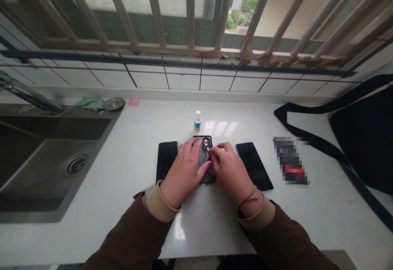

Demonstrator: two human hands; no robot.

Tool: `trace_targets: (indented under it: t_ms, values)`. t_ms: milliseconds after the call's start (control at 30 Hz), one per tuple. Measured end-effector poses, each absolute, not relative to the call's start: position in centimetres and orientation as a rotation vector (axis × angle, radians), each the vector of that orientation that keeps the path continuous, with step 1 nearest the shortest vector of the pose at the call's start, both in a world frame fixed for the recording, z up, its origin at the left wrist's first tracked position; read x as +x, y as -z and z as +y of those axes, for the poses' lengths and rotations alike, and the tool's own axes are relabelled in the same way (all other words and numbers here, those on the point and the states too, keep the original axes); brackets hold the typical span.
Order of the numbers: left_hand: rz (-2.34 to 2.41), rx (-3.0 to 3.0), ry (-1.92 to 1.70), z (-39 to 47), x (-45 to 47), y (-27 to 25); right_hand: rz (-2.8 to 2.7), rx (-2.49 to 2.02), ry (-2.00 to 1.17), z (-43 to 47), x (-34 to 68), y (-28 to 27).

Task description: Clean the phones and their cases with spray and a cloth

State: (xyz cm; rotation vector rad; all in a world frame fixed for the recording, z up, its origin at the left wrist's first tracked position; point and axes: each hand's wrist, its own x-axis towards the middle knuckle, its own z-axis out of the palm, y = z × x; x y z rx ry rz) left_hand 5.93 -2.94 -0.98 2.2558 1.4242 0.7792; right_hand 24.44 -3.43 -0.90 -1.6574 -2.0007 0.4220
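Phone [202, 155] in a dark-rimmed case is lain on the white desk [123, 204], lenses facing up, directly under the fingers of both hands. Its left side is covered by the left hand [186, 165], whose fingers are spread, with the thumb laid across the near part of the phone's back; grey back is left showing between thumb and forefinger. At the right hand [231, 169], thumb and forefinger are brought close together at the phone's right side, just near of the lenses; whether something small is pinched there cannot be told.

The phone is flanked by a left black slab [166, 159], partly hidden by the left hand, and a right black slab [254, 165], set aslant just beyond the right hand. A small white bottle [197, 122] is stood upright just past the phone's far edge. White surface is seen from the left slab to the sink [92, 159], and from the phone to the desk's near edge between the forearms. Farther right, a pixelated object [290, 161] and a black strap [281, 114] are seen.
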Motion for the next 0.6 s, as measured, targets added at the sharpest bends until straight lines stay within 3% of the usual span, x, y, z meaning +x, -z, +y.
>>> trace_targets:
  t_ms: [267,367,600]
  values:
    - [1.382,2.435,-0.498,-4.3,7.9,-0.1,-1.823,-2.142,0.018,-3.1,27.7,-1.3]
    - [1.301,2.474,-0.392,-4.8,8.3,0.0,-1.762,-2.27,-0.026,-2.9,29.6,-0.6]
    - [1.217,2.498,-0.344,-4.8,8.4,0.0,-1.824,-2.058,-0.134,-2.4,31.9,1.4]
